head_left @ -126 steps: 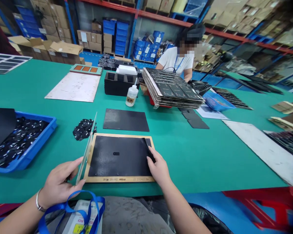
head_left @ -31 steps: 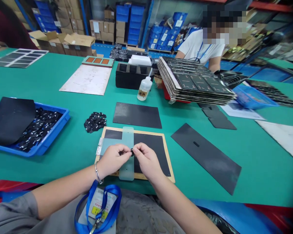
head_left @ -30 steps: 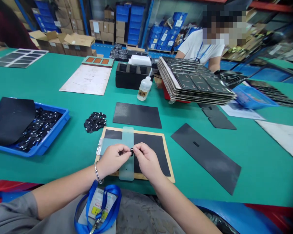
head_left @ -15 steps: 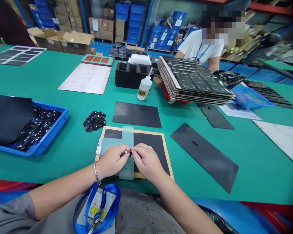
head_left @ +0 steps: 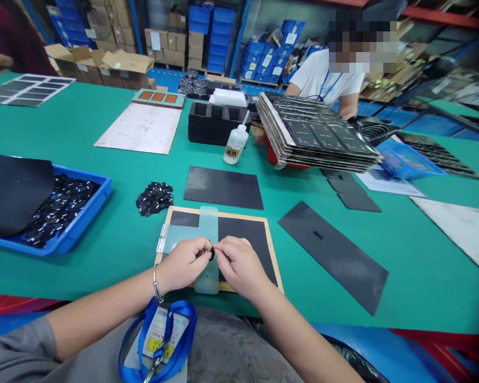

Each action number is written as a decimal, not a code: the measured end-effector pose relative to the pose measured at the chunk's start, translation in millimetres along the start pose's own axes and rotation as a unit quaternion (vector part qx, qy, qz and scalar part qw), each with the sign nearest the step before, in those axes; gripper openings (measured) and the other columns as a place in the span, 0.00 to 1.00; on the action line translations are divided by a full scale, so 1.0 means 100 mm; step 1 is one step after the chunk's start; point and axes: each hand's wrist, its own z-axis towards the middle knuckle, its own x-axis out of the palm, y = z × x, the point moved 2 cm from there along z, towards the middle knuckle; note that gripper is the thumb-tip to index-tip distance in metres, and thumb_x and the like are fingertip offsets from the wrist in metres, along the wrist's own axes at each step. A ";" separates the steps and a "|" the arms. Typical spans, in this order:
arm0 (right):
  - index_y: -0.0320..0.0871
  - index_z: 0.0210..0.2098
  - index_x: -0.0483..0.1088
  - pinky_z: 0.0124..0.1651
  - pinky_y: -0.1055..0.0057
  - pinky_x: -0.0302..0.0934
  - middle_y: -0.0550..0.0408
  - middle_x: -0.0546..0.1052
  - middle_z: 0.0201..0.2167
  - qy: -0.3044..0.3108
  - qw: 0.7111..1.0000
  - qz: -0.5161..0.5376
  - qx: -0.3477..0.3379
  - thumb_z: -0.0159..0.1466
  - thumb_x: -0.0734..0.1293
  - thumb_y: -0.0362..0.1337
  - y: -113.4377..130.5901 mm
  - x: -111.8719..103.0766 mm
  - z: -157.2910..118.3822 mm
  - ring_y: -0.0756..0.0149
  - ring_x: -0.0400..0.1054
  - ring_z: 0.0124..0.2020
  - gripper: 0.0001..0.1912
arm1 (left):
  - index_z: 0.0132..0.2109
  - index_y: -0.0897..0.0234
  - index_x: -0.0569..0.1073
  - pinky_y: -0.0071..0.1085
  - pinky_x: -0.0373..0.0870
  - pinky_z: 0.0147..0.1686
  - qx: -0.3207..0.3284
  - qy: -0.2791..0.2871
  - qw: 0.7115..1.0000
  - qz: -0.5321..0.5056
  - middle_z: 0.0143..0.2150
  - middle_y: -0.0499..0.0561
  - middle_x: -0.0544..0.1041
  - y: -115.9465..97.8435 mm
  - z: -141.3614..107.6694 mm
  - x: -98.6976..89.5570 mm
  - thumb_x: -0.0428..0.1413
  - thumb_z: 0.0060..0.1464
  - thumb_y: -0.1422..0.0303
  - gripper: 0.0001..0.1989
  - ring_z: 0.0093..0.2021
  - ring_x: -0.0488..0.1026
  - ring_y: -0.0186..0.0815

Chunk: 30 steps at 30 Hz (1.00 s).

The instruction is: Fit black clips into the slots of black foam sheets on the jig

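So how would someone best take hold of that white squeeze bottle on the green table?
Probably around the rounded body of the white squeeze bottle, coming from the near side. It stands upright, its thin nozzle looks too slender to grip, and the black compartmented box sits close behind it on the left.

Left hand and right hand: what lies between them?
The head view shows a small black piece between the left hand and right hand, held at their fingertips above a translucent strip.

The translucent plate (head_left: pixel 206 223) now lies flat on the wooden frame (head_left: pixel 239 212), and a slotted black sheet (head_left: pixel 333 250) lies beside it.
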 end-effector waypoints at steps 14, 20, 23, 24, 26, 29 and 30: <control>0.42 0.35 0.70 0.38 0.68 0.49 0.54 0.71 0.31 0.019 0.999 -0.026 -0.038 0.66 0.56 0.33 -0.03 -0.01 -0.05 0.67 0.62 0.34 0.11 | 0.30 0.64 0.63 0.26 0.56 0.29 -0.039 0.045 0.992 -0.111 0.25 0.43 0.63 0.10 0.02 0.06 0.46 0.53 0.71 0.05 0.28 0.59 0.29; 0.42 0.36 0.70 0.38 0.68 0.49 0.54 0.71 0.31 0.023 0.999 -0.016 -0.036 0.66 0.57 0.33 -0.02 -0.03 -0.03 0.68 0.62 0.34 0.11 | 0.30 0.64 0.63 0.25 0.55 0.27 -0.047 0.051 0.986 -0.152 0.25 0.43 0.61 0.11 0.02 0.06 0.46 0.54 0.69 0.06 0.28 0.57 0.29; 0.42 0.36 0.70 0.38 0.69 0.49 0.55 0.71 0.31 0.026 0.999 -0.014 -0.029 0.65 0.57 0.33 -0.02 -0.04 -0.05 0.68 0.62 0.34 0.10 | 0.30 0.64 0.62 0.25 0.55 0.27 -0.038 0.051 0.988 -0.142 0.25 0.44 0.61 0.10 0.02 0.05 0.46 0.54 0.69 0.06 0.27 0.57 0.29; 0.42 0.36 0.69 0.38 0.69 0.49 0.55 0.71 0.31 0.025 0.999 -0.015 -0.028 0.65 0.57 0.33 -0.02 -0.04 -0.06 0.68 0.62 0.34 0.10 | 0.30 0.64 0.62 0.25 0.55 0.27 -0.038 0.052 0.988 -0.143 0.25 0.43 0.61 0.11 0.02 0.04 0.46 0.54 0.69 0.06 0.27 0.56 0.29; 0.42 0.35 0.69 0.38 0.69 0.50 0.55 0.71 0.31 0.022 0.999 -0.018 -0.029 0.65 0.57 0.33 -0.01 -0.03 -0.07 0.68 0.62 0.34 0.10 | 0.30 0.64 0.62 0.24 0.54 0.25 -0.043 0.058 0.985 -0.155 0.25 0.43 0.60 0.12 0.01 0.05 0.46 0.54 0.69 0.06 0.26 0.55 0.28; 0.42 0.33 0.70 0.37 0.69 0.50 0.55 0.71 0.29 0.009 0.999 -0.026 -0.026 0.64 0.57 0.32 0.04 0.01 -0.03 0.68 0.63 0.33 0.10 | 0.30 0.64 0.62 0.23 0.52 0.22 -0.067 0.067 0.975 -0.203 0.22 0.42 0.58 0.16 0.01 0.09 0.46 0.53 0.69 0.05 0.23 0.53 0.27; 0.42 0.33 0.70 0.37 0.69 0.51 0.55 0.71 0.28 0.003 0.999 -0.028 -0.022 0.64 0.58 0.32 0.04 0.01 -0.01 0.68 0.63 0.33 0.10 | 0.30 0.64 0.61 0.23 0.51 0.22 -0.080 0.069 0.968 -0.227 0.22 0.42 0.59 0.17 0.01 0.10 0.47 0.53 0.69 0.05 0.22 0.53 0.26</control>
